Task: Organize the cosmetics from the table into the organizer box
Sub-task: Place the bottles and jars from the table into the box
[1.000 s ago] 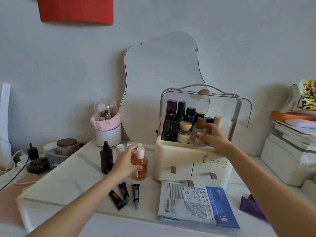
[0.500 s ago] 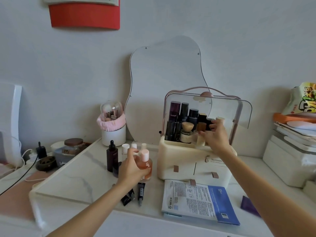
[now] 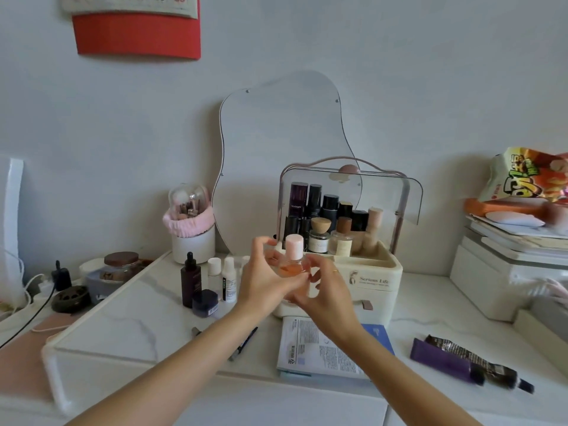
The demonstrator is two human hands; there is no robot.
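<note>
Mid-frame, the pink-capped bottle [image 3: 292, 261] is held aloft, gripped by the left hand [image 3: 264, 279] with the right hand [image 3: 324, 289] curled round its far side. A handover looks to be underway. Next, a clear slot must be found in the organizer box [image 3: 373, 279], right of centre, and the bottle lowered upright.

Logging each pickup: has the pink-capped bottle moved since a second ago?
Yes. The bottle has left the table beside the dark dropper bottle; both hands now hold it raised, rightward, before the organizer.
</note>
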